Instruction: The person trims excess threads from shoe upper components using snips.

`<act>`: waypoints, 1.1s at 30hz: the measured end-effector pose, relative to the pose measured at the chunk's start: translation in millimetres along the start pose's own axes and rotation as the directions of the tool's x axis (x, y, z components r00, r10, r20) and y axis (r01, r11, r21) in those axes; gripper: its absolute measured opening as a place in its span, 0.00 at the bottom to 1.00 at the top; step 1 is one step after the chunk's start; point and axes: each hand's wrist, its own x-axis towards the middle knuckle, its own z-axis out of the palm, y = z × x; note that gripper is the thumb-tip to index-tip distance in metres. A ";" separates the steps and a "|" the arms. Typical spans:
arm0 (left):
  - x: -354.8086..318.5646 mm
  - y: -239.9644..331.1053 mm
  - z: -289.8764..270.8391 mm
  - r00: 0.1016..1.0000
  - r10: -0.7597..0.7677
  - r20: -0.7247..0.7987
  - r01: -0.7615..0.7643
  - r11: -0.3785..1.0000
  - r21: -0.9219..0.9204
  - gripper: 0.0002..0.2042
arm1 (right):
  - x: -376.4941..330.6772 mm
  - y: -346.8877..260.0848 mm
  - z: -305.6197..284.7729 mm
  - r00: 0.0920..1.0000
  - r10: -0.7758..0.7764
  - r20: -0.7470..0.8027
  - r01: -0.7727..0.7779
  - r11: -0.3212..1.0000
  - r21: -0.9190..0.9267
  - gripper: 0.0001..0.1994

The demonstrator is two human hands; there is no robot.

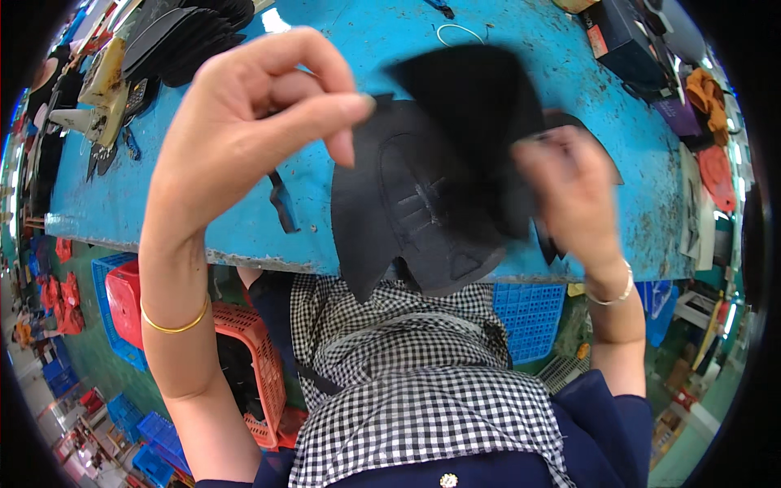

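A black shoe-upper-like piece [378, 175], with a curved line and pale marks on its face, lies over the table's near edge. Above it, a second flat black piece [476, 93] is smeared by motion. My right hand [573, 191], also blurred, grips that upper piece at its right side. My left hand [264, 122] is raised at the left of the lower piece, its thumb and fingers closed in a pinch; what they hold, if anything, I cannot make out. More black material [578, 126] shows partly behind my right hand.
The blue table [313, 191] carries a stack of black pieces [183, 41] at the far left, beside a yellowed machine part [106, 81]. A small black strip [283, 203] lies near my left wrist. Boxes [630, 49] stand far right; crates [529, 321] sit below.
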 end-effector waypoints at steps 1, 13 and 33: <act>-0.8 0.7 4.6 0.999 -0.019 0.037 0.023 0.994 -0.104 0.05 | -14.9 22.7 -19.7 0.995 -0.049 -0.082 0.028 0.970 -0.240 0.16; 45.0 -13.4 66.8 0.883 -0.086 0.462 -0.029 0.972 0.235 0.07 | -137.0 99.8 -92.2 0.525 0.851 0.032 -0.684 0.399 0.610 0.11; 43.6 -21.1 59.1 0.932 -0.154 0.329 0.006 0.912 0.410 0.09 | 26.0 27.8 -3.4 0.733 -0.422 0.533 0.256 0.898 0.358 0.08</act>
